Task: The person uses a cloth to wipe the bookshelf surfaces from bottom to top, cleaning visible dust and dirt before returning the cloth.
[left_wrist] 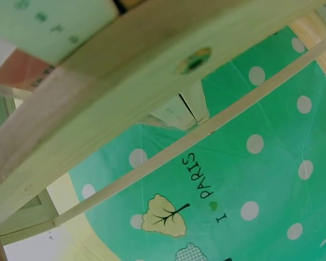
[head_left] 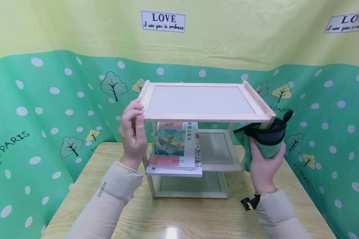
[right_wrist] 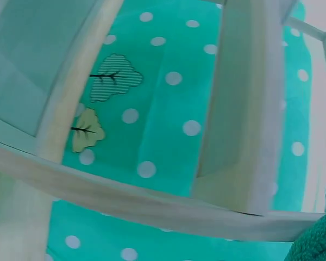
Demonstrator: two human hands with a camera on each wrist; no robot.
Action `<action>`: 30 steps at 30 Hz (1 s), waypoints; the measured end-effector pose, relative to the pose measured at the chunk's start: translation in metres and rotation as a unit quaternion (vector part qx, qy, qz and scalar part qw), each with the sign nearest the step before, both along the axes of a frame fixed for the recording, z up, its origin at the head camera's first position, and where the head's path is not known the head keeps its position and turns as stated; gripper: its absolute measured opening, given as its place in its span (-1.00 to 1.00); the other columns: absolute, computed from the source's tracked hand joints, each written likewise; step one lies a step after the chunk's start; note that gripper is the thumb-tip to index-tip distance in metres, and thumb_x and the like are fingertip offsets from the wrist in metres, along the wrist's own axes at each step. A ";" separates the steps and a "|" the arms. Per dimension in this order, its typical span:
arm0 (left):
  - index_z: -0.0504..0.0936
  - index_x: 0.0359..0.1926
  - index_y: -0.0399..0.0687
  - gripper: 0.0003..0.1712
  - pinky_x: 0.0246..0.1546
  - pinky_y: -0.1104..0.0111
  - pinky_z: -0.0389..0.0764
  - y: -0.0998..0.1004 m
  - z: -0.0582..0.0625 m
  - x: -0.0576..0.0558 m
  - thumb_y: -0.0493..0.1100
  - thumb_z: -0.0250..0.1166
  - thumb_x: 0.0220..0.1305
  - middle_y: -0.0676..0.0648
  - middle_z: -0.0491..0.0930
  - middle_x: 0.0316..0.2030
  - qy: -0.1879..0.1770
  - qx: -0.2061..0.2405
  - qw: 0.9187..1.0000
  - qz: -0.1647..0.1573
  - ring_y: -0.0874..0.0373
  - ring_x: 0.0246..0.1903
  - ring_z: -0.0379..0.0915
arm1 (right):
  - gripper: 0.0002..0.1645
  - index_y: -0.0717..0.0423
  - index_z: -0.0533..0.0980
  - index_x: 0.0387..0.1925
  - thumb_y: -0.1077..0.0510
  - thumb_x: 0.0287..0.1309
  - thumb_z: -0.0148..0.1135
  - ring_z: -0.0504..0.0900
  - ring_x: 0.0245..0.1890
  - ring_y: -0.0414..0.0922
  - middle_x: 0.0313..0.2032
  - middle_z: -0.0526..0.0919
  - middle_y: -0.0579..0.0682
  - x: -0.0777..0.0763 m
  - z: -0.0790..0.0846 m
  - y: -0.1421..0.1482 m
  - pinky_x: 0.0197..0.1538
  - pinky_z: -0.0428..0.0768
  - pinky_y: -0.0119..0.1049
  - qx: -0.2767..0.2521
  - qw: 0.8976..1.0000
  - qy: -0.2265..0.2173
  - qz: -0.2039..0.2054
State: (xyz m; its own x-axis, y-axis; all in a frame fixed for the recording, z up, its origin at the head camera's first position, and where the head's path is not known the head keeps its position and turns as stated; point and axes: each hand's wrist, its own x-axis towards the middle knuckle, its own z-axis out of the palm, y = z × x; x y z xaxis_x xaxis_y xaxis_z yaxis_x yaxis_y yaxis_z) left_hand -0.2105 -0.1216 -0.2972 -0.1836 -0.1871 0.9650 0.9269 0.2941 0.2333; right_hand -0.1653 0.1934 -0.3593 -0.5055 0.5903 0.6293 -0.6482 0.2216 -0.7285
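A pale wooden three-tier shelf rack (head_left: pixel 194 118) stands on the table. My left hand (head_left: pixel 133 132) grips the left front corner of its top board, fingers bent at the side rail and thumb along the front. My right hand (head_left: pixel 266 164) holds a green, cup-shaped cloth thing (head_left: pixel 269 149) with a dark grey band, black trim and a black loop, close beside the rack's right front corner. Its fuzzy green fabric (right_wrist: pixel 320 231) shows at the right wrist view's lower right. Books (head_left: pixel 175 146) lie stacked on the middle shelf's left side, jutting past its front edge.
The wood-grain table (head_left: pixel 173 215) extends in front of the rack. Behind and at both sides hangs a green and yellow curtain (head_left: pixel 63 99) with dots and trees. A black strap (head_left: pixel 250 202) sits at the right wrist. The bottom shelf (head_left: pixel 191 184) is low, near the tabletop.
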 end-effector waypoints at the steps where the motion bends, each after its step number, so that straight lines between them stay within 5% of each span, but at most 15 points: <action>1: 0.39 -0.20 -0.43 -0.85 0.37 -0.08 0.38 0.000 0.000 0.000 -0.36 -0.05 0.33 -0.40 0.50 -0.14 0.000 0.001 1.000 0.000 -0.16 0.22 0.44 | -0.44 0.20 0.39 0.13 0.35 0.09 0.35 0.50 -0.08 -0.20 -0.08 0.55 -0.17 0.000 0.004 0.000 -0.02 0.47 -0.42 0.003 1.000 0.002 0.001; 11: 0.39 -0.19 -0.43 -0.85 0.37 -0.07 0.38 -0.001 0.000 0.001 -0.36 -0.05 0.35 -0.40 0.51 -0.13 -0.005 -0.001 1.000 -0.001 -0.15 0.22 0.43 | -0.47 0.21 0.43 0.07 0.42 0.03 0.35 0.53 0.08 -0.05 0.02 0.60 -0.02 -0.005 0.044 0.004 0.11 0.55 -0.36 0.006 0.997 0.075 0.036; 30: 0.38 -0.21 -0.44 -0.85 0.38 -0.10 0.36 0.000 0.000 0.001 -0.37 -0.05 0.34 -0.41 0.50 -0.14 0.000 0.001 1.000 -0.004 -0.16 0.22 0.43 | -0.44 0.17 0.38 0.11 0.35 0.05 0.35 0.50 0.05 -0.09 0.03 0.57 -0.04 -0.007 0.035 0.003 0.10 0.50 -0.38 -0.012 0.998 0.054 0.025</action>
